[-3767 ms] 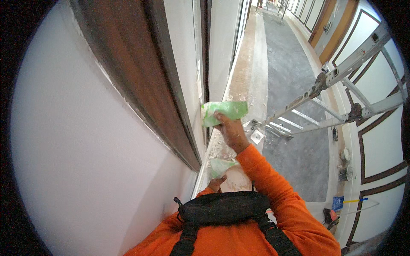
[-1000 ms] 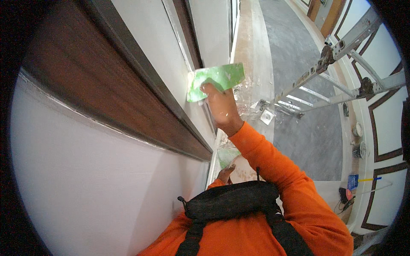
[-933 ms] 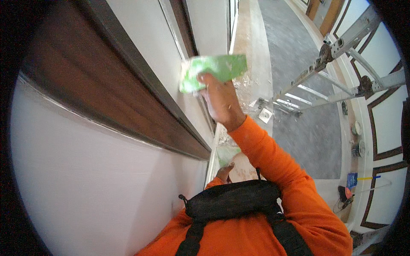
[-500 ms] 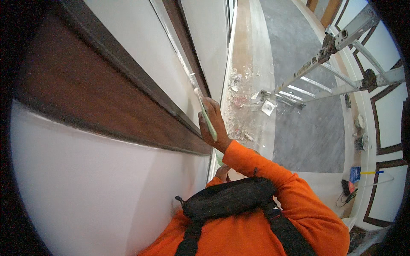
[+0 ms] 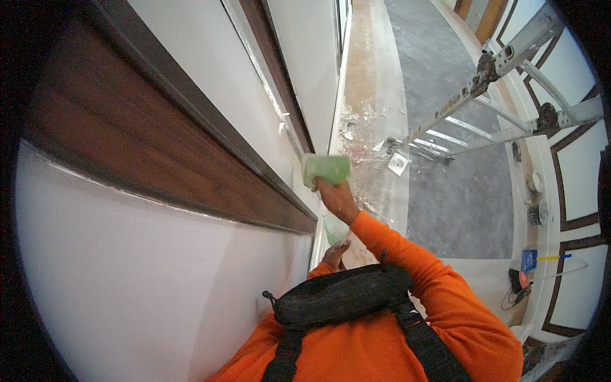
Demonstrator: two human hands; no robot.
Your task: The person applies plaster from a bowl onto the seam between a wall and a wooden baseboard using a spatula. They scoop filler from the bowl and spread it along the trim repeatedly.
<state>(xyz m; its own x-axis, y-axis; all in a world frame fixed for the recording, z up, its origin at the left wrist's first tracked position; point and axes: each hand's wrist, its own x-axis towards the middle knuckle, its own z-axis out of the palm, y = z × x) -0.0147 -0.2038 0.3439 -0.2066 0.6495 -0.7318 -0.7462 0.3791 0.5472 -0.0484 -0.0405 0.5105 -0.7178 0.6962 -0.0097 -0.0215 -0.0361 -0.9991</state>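
Note:
A flat green putty spreader [image 5: 327, 170] is gripped in my right hand [image 5: 337, 197], its broad face turned up. The spreader is close to the white wall, by the lower end of a narrow dark brown trim strip [image 5: 289, 86]. White filler [image 5: 282, 126] shows along that strip's edge. Lower down, near my chest, my left hand [image 5: 335, 254] is closed around a second green putty spreader [image 5: 333, 229] with whitish paste on it. Part of the left hand is hidden by the black bag across my chest.
A wide brown wall panel [image 5: 159, 140] runs along my left. White scraps [image 5: 349, 127] litter the floor beside the wall. An aluminium ladder [image 5: 471, 95] stands to the right on grey floor covering [image 5: 458, 210]. Tubs [image 5: 538, 213] and a blue brush-like tool [image 5: 529, 260] line the far-right wall.
My right hand has come back toward me and slightly right, away from the trim strip. Its spreader has turned from edge-on to flat face up. More of the left hand shows.

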